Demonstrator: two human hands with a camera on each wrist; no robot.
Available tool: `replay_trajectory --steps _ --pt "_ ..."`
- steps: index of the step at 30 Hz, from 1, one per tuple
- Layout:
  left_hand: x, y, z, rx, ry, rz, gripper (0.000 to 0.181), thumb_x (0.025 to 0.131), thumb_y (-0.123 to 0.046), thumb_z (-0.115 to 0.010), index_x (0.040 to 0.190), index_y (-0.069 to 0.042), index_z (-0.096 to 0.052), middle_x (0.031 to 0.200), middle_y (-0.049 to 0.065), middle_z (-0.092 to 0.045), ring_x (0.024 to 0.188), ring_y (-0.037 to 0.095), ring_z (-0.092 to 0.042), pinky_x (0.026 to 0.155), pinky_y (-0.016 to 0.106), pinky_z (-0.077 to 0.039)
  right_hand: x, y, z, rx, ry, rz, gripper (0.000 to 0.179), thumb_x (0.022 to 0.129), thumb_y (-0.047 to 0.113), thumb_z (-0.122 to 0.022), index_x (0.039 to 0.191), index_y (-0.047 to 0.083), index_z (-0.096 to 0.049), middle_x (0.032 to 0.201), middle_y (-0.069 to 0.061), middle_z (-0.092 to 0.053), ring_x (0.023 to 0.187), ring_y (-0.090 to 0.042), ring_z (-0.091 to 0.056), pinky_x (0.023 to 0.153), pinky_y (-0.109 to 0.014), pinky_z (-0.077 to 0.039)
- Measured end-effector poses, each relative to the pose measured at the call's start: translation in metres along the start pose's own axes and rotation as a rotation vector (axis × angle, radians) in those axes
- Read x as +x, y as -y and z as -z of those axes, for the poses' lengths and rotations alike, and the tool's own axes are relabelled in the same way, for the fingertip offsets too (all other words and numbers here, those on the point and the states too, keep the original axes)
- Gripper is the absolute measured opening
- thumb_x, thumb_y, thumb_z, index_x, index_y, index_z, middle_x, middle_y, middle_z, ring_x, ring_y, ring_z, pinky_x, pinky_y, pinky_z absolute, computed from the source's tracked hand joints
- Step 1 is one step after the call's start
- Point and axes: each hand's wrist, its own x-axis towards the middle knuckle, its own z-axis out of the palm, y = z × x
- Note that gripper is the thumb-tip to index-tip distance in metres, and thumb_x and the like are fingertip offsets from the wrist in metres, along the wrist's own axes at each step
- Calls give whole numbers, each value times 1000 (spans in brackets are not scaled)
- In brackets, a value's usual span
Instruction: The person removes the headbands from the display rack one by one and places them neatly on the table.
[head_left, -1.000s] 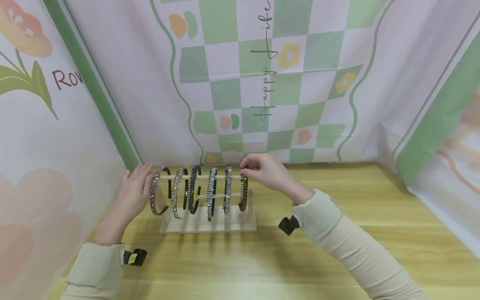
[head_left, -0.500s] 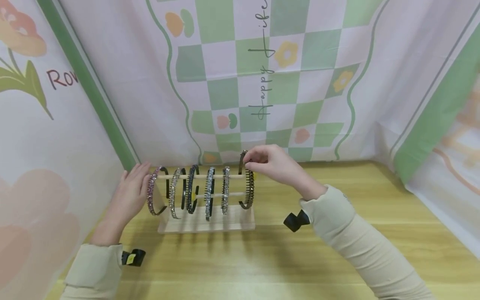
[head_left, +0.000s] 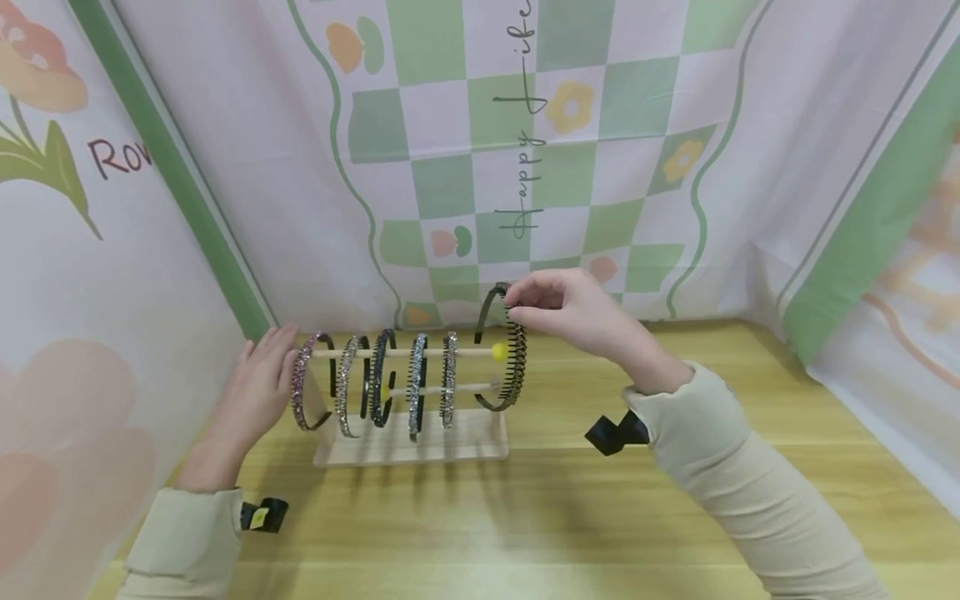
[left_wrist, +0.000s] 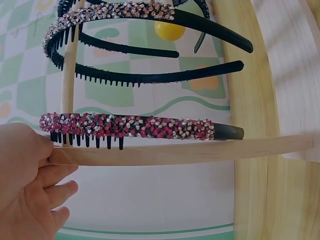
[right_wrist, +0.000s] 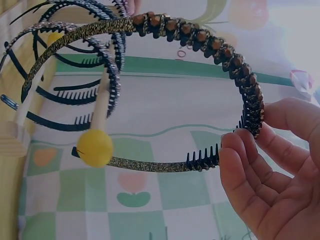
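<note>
My right hand (head_left: 581, 317) pinches the top of a dark headband (head_left: 517, 350) between thumb and fingertips. Bronze-coloured beads and small comb teeth line this headband (right_wrist: 202, 37) in the right wrist view. It stands upright at the right end of the wooden rod (head_left: 472, 353), level with the yellow ball tip (right_wrist: 95, 148). At the other end, my left hand (head_left: 258, 387) rests with straight fingers against the stand's upright (left_wrist: 175, 156), touching its top. A pink-studded headband (left_wrist: 130, 126) hangs right beside that upright.
Several more glittery headbands, among them a silver one (head_left: 449, 379) and a black one (head_left: 379, 379), hang along the rod. The stand's pale base (head_left: 411, 452) sits on a wood-grain table (head_left: 675, 500). Patterned cloth (head_left: 442, 187) rises behind and at both sides.
My right hand has moved right and upward, drawing the bronze-beaded headband along the rod to its yellow tip. My left hand keeps its place at the stand.
</note>
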Motion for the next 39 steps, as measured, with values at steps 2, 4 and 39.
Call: replay_trajectory --steps 2,4,39 --pt "0 0 0 1 2 0 42 101 -13 -31 135 12 -33 138 31 -30 128 47 -23 109 53 -4 -2 1 4 -2 -16 2 14 87 12 -65 98 5 -65 92 -6 -65 80 -18 -60 69 -28 -52" --pt "0 0 0 3 3 -2 42 101 -13 -32 135 12 -33 138 31 -31 128 47 -23 109 53 -4 -4 2 8 -3 -33 4 15 86 12 -65 99 3 -65 93 -7 -66 80 -17 -61 69 -28 -53" --pt "-1 2 1 15 6 -28 41 101 -12 -33 134 12 -33 138 31 -32 128 47 -24 109 54 -4 -28 -64 48 116 -176 -196 31 90 12 -60 114 -8 -56 99 -10 -62 73 -12 -61 71 -29 -55"
